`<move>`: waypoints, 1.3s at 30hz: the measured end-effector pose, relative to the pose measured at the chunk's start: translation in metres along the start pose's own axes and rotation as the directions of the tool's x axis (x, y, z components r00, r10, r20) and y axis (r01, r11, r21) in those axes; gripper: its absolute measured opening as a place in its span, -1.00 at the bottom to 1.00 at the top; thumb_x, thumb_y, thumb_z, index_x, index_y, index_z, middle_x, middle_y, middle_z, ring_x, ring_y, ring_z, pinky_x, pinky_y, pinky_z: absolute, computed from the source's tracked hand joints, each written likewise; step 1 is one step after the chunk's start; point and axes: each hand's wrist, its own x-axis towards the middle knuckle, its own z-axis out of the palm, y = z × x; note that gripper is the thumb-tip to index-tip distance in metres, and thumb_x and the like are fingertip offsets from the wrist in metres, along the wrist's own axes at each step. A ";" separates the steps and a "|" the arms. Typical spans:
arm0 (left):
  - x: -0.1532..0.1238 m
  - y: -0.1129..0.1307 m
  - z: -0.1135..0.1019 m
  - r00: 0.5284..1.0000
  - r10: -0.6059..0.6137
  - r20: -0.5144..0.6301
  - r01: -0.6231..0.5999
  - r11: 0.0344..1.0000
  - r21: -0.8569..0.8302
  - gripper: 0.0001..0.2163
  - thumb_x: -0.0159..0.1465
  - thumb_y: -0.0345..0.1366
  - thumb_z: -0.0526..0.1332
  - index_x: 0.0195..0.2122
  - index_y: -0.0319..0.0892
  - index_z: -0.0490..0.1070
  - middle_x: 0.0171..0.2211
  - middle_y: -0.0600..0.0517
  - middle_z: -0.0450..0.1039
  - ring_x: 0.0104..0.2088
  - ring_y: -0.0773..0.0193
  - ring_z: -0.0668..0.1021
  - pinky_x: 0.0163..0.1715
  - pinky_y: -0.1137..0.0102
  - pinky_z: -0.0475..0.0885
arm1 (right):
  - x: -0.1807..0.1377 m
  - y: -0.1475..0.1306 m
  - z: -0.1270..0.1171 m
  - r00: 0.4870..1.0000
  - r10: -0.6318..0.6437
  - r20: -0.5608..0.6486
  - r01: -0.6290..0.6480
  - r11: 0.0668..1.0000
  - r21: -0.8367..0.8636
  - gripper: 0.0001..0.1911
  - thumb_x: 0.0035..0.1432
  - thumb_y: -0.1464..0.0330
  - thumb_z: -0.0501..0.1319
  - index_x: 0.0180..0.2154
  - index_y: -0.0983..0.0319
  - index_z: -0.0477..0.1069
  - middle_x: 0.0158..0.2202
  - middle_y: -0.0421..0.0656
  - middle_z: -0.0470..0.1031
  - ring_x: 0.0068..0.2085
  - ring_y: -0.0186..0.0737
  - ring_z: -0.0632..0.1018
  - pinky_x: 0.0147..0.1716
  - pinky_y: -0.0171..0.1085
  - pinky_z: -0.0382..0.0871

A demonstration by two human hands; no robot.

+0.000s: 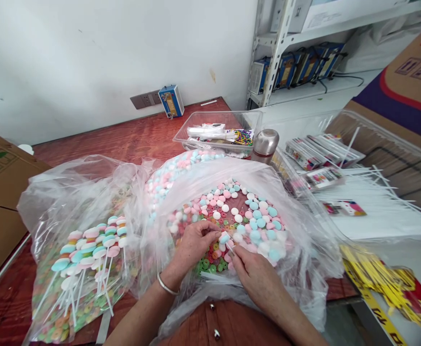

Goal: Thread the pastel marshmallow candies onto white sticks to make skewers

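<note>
My left hand [195, 242] pinches a pale blue round candy [224, 237] over an open clear plastic bag [304, 250] full of pink, white and blue candy discs [248, 211] and small coloured rings [212, 257]. My right hand [252, 269] is closed on a thin white stick [229, 247] whose tip meets that candy. A silver bracelet sits on my left wrist. To the left, another clear bag [52, 202] holds finished candy skewers [91, 250] on white sticks.
A clear tray [196, 127] with beads and packets stands behind the bags, a metal flask [264, 144] beside it. White sticks [369, 202] and yellow strips [376, 278] lie in a bin at right. Cardboard boxes [1, 192] flank the red wooden table [124, 139].
</note>
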 end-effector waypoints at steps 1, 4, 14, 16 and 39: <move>-0.001 -0.001 -0.001 1.000 -0.014 -0.009 0.014 0.999 -0.038 -0.82 0.23 -0.25 0.22 -0.24 -0.19 0.56 -0.45 0.03 0.56 -0.41 0.26 0.55 -0.37 0.41 0.42 | 0.000 0.002 0.001 1.000 -0.009 -0.015 0.009 0.999 0.032 -0.68 0.36 0.33 -0.09 -0.29 0.17 0.41 -0.39 -0.14 0.57 -0.35 -0.16 0.55 -0.40 -0.32 0.15; -0.003 -0.006 -0.007 0.995 0.032 -0.097 -0.031 0.999 0.015 -0.77 0.29 -0.27 0.16 -0.11 -0.17 0.53 -0.42 0.03 0.56 -0.42 0.26 0.56 -0.34 0.39 0.43 | -0.001 0.008 0.003 0.998 -0.016 -0.059 0.022 0.995 0.102 -0.64 0.37 0.25 -0.13 -0.30 0.15 0.38 -0.41 -0.16 0.54 -0.35 -0.15 0.53 -0.37 -0.31 0.19; -0.018 0.000 -0.026 0.936 0.262 0.235 -0.352 0.684 0.639 -0.89 0.25 -0.45 0.23 -0.31 -0.15 0.55 -0.31 -0.01 0.48 -0.20 0.17 0.49 -0.18 0.32 0.34 | -0.011 0.019 -0.003 0.998 -0.024 -0.056 0.032 0.990 0.138 -0.65 0.37 0.21 -0.11 -0.45 0.15 0.20 -0.51 -0.24 0.38 -0.43 -0.21 0.43 -0.40 -0.32 0.15; -0.025 0.001 -0.027 0.926 0.239 0.293 -0.377 0.645 0.665 -0.91 0.22 -0.45 0.27 -0.30 -0.14 0.53 -0.28 -0.01 0.48 -0.17 0.14 0.48 -0.15 0.29 0.33 | -0.016 0.019 -0.001 0.999 -0.043 -0.026 0.047 0.988 0.149 -0.67 0.35 0.24 -0.09 -0.45 0.15 0.22 -0.50 -0.24 0.40 -0.43 -0.21 0.44 -0.40 -0.32 0.15; -0.017 0.000 0.003 0.983 -0.116 -0.146 0.043 0.904 -0.424 -0.79 0.13 -0.16 0.35 -0.39 -0.20 0.46 -0.48 0.08 0.51 -0.45 0.31 0.56 -0.38 0.41 0.50 | -0.024 0.008 0.004 0.995 -0.097 0.000 0.093 0.953 0.289 -0.65 0.39 0.24 -0.08 -0.39 0.18 0.32 -0.48 -0.25 0.41 -0.42 -0.26 0.40 -0.40 -0.34 0.17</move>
